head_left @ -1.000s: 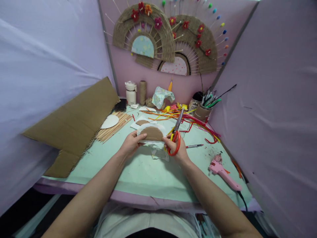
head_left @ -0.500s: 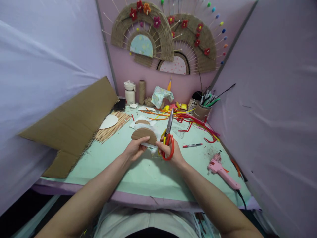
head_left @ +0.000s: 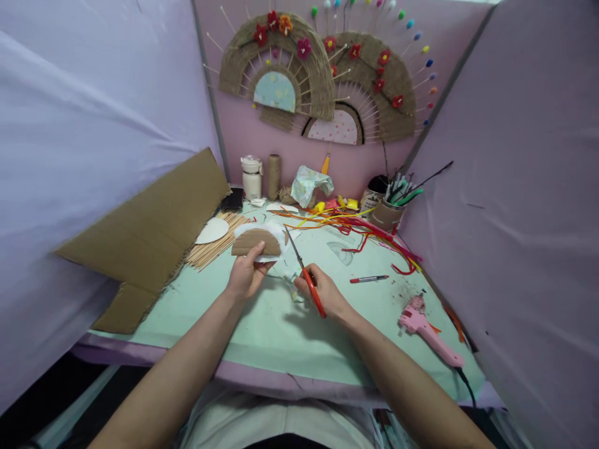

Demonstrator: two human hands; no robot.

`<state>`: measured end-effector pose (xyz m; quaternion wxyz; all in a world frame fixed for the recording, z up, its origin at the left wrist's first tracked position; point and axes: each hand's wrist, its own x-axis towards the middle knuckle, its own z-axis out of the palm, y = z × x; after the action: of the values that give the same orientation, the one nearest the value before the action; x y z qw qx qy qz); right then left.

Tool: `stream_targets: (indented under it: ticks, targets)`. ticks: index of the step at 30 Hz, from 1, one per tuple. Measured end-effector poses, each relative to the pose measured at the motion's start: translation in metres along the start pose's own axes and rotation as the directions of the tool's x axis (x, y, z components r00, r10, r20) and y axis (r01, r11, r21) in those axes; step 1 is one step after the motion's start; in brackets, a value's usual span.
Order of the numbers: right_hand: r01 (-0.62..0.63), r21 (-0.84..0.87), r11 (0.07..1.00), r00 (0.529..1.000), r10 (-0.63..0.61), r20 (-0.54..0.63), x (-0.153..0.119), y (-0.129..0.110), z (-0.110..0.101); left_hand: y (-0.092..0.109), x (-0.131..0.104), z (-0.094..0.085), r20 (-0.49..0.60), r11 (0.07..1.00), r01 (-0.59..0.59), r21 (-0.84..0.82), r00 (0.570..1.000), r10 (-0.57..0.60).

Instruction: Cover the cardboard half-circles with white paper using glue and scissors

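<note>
A brown cardboard half-circle [head_left: 250,242] with white padding [head_left: 274,232] behind it is pinched in my left hand [head_left: 246,274], thumb on the cardboard's face. The white layer sticks out past the curved edge. My right hand [head_left: 322,290] is closed on the red-handled scissors [head_left: 311,284], whose blades point up and left, close to the right side of the half-circle and apart from it. Small scraps [head_left: 296,290] lie on the table between the two hands. Part of another cardboard piece shows behind the padding, mostly hidden.
On the left are a large cardboard sheet [head_left: 154,231], thin wooden sticks [head_left: 210,249] and a white paper oval [head_left: 213,231]. Red and yellow pipe cleaners [head_left: 355,223], a marker [head_left: 369,279], a protractor [head_left: 340,252] and a pink glue gun [head_left: 428,333] lie to the right. Jars stand behind.
My left hand has moved left and up slightly with the half-circle. My right hand has let go of its edge, and the scissors have swung to point left. The whole view has shifted a little.
</note>
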<state>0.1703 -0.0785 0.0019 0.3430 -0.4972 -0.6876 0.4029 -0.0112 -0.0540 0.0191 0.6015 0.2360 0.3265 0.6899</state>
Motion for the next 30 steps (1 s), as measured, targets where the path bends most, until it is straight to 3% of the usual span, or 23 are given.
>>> stream_targets:
  ticks: [8,30]
  targets:
    - [0.014,-0.069,0.997,1.000,-0.013,0.007,-0.0017,-0.0051,0.0003,-0.0018,-0.0012,-0.0010,0.015,1.000,0.014,-0.012,1.000,-0.014]
    - [-0.017,-0.030,0.999,0.999,0.018,0.030,-0.0015,-0.0030,0.0017,-0.0049,-0.0031,-0.0001,0.023,0.998,0.045,-0.045,0.999,-0.044]
